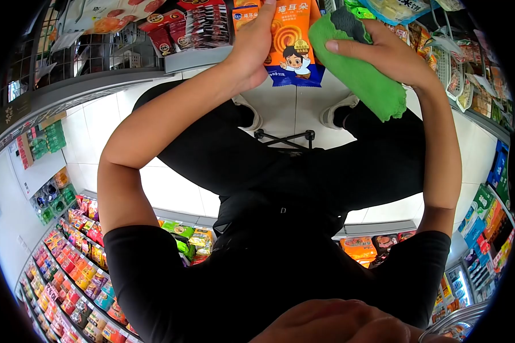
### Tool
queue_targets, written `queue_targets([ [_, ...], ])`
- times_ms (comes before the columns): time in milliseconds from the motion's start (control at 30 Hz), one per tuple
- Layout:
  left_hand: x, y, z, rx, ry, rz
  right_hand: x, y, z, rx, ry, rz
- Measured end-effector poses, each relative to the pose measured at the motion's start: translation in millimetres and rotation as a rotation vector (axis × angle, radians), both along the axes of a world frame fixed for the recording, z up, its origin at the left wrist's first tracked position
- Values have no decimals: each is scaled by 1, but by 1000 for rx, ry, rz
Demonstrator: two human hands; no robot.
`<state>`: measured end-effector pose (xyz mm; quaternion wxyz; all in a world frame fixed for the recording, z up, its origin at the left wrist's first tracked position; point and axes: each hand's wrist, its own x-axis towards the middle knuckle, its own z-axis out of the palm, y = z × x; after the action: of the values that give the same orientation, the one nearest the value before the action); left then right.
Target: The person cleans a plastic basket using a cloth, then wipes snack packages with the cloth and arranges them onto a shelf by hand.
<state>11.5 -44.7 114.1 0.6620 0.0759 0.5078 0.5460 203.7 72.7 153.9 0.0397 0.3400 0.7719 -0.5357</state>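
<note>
My left hand (249,54) is closed on the left side of an orange and blue snack bag (290,37), which has a spiral snack and a cartoon figure printed on its front. The bag hangs upright in front of the shelf, between my two hands. In my right hand (390,56) is a green cleaning cloth (365,86) with a dark grey patch near its top. My thumb lies over the cloth, and its lower end droops down. The cloth's left edge is close to the bag; whether they touch I cannot tell.
Red snack packets (209,26) fill a shelf bin left of the bag. White wire baskets (451,71) with packaged food stand on the right. My legs (194,137) are spread around a low stool base (285,137) on the tiled floor. Stocked shelves (68,268) are at lower left.
</note>
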Motion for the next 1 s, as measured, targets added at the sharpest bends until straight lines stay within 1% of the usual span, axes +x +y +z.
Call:
queue_targets([
  [100,3,-6,-4,62,-40,12,4,4,1,-19,-74,66],
  [133,1,-6,-4,41,-40,7,4,4,0,-16,-106,89],
  [233,-5,-3,-7,-8,-48,0,1,-4,3,-65,-10,53],
  [333,-9,-1,-22,-8,-82,2,0,0,7,-166,-95,81],
  [400,-5,0,-23,19,-117,-4,7,7,-9,-93,-98,118],
  [467,-5,1,-18,8,-51,-25,11,15,-18,-49,-82,150],
  [533,-6,6,-12,26,25,-32,10,20,-12,-33,-48,177],
  [567,-6,1,-7,141,101,-47,10,21,-12,14,-60,103],
  [600,-12,10,-12,96,30,-6,10,22,-14,61,-72,29],
  [667,-21,11,-20,77,20,-24,12,26,-19,106,-40,-77],
  [733,-21,12,-18,127,103,-48,14,35,-30,104,45,-142],
  [767,-21,12,-17,151,144,-61,13,41,-36,103,35,-277],
  [867,-24,3,-35,191,305,-243,6,37,-37,501,323,-276],
  [900,-22,2,-36,165,245,-208,4,35,-31,513,345,-278],
  [1000,-15,-2,-27,162,266,-259,0,26,-8,793,432,-33],
])
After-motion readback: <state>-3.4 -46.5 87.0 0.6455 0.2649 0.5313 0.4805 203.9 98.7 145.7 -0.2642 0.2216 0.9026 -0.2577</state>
